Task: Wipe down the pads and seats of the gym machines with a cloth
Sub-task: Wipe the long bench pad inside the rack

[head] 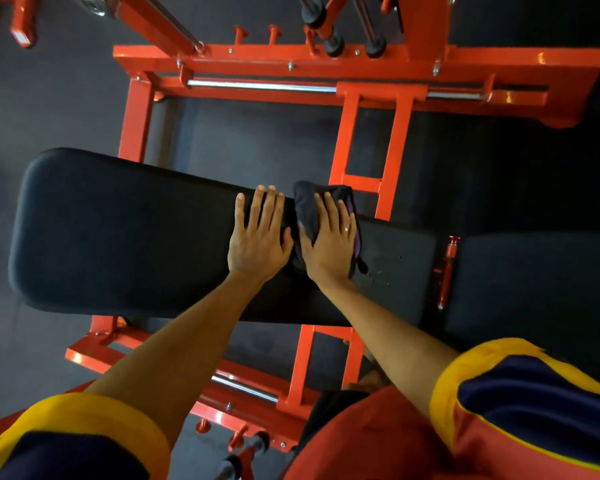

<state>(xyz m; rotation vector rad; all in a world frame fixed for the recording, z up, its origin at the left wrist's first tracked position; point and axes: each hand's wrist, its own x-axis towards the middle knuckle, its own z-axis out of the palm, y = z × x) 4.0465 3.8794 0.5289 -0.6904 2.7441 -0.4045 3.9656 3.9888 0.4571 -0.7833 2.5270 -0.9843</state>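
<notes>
The long black bench pad (118,230) is laid left to right over the orange frame (361,60). The dark cloth (307,209) is pressed on the pad's middle under the flat right hand (329,244), with its long side running across the pad. The left hand (258,237) is laid flat just beside it, fingers straight.

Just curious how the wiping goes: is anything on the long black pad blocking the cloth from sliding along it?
Yes: the left hand lies flat on the pad right beside the cloth, on its left. To the right nothing visible blocks it.
</notes>
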